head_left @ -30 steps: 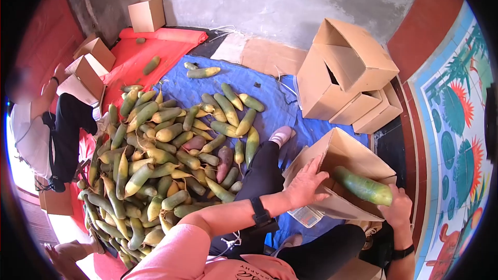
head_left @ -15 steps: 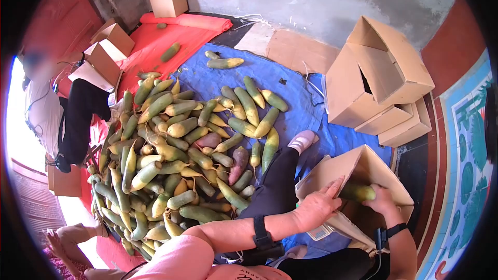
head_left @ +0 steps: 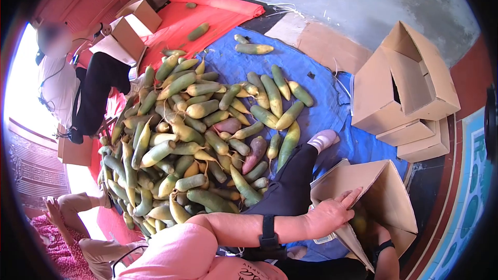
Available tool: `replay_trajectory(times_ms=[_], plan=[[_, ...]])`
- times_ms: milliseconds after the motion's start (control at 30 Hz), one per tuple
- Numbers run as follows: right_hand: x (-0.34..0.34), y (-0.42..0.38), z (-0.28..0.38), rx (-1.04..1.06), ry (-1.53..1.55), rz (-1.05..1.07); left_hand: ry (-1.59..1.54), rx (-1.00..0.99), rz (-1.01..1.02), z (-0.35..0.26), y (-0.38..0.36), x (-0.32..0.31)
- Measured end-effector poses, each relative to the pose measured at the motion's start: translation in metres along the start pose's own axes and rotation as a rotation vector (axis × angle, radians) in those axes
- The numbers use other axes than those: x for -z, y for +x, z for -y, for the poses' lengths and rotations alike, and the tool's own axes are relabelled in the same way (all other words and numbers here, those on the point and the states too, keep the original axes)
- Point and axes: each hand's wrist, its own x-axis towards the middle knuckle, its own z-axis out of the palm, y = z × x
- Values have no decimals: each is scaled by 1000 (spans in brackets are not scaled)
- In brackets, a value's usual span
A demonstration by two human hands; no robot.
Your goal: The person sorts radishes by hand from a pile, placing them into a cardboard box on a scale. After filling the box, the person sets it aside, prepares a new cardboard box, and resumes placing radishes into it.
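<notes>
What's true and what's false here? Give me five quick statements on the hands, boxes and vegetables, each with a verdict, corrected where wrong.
1. The right hand reaches into the open box. True.
2. The left hand is buried in the vegetable pile. False: it is at the open box's edge.
3. Other cardboard boxes stand beyond the open box. True.
4. Every vegetable in the pile is green. False: a reddish vegetable lies at its right side.
5. Part of the blue sheet shows bare beside the pile. True.
</notes>
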Motion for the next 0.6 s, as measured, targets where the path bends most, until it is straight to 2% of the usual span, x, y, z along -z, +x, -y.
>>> replay_trajectory(times_ms=[67,100,167,200,267,300,333,367,400,467,533,567,600], plan=[[2,-49,71,-551,400,-19,15,0,3,-1,-1,0],[5,-69,102,-555,402,-22,35,-10,8,-2,-1,0],[10,-100,145,-319,-221,-5,40,-1,8,-3,0,2],[18,-103,140,-98,-178,-36,50,11,5,-2,0,2],[23,-144,170,85,-63,-95,63,4,23,-2,-4,3],[15,-168,180,87,-69,-91,-18,-33,-51,-4,-6,10],[6,-192,190,313,-181,-288,-98,-74,-126,-4,-8,19],[-6,-215,200,540,-288,-488,-29,-155,-205,-6,-9,38],[-23,-242,211,543,-292,-489,26,-188,-301,-8,-11,65],[-58,-284,227,575,-296,-823,237,-39,-367,-10,-26,117],[-81,-302,202,629,-318,-897,533,87,-548,-12,-50,159],[-98,-310,198,628,-275,-960,637,92,-609,-12,-61,179],[-111,-307,180,644,-224,-1012,688,4,-716,-8,-74,194]])
